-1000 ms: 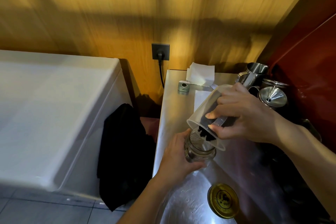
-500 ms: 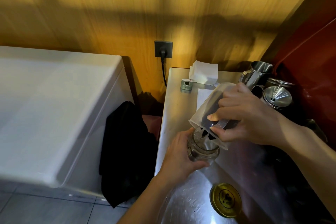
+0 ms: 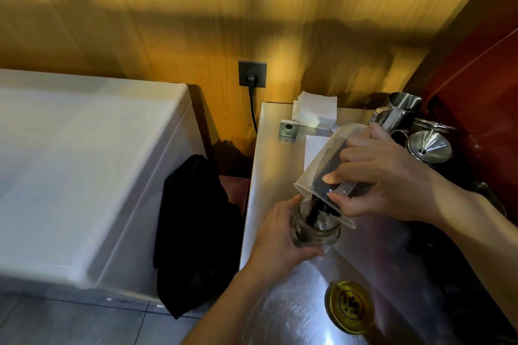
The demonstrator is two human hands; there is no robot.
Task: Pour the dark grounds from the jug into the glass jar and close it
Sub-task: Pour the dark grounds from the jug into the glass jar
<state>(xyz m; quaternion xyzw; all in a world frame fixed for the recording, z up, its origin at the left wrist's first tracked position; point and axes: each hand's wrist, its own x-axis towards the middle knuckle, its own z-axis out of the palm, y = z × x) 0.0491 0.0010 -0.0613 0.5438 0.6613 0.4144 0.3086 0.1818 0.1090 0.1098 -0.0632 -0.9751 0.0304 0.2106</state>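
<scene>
A white chest-like unit [image 3: 84, 165] fills the left of the scene, with a black cloth [image 3: 193, 227] hanging between it and the steel surface [image 3: 269, 165] on the right. At the far right of that surface stand a steel pitcher [image 3: 398, 112] and a steel funnel [image 3: 430, 145], well apart from the work.

The right hand [image 3: 384, 173] has its fingers clenched around the clear plastic jug [image 3: 328, 168], tipping it steeply so its mouth points down and toward the near left; that tilt lets the dark grounds [image 3: 315, 209] slide along the lower wall and fall in a narrow stream. The jug's rim sits just over the mouth of the glass jar [image 3: 314, 230], probably to keep the stream from scattering.

The left hand [image 3: 280, 238] is grasping the jar from its left side, seemingly steadying it against the pour. Some grounds remain in the jug, so pouring appears unfinished.

A gold lid [image 3: 350, 307] lies flat on the near part of the surface, apart from the jar, likely waiting for the closing step.
</scene>
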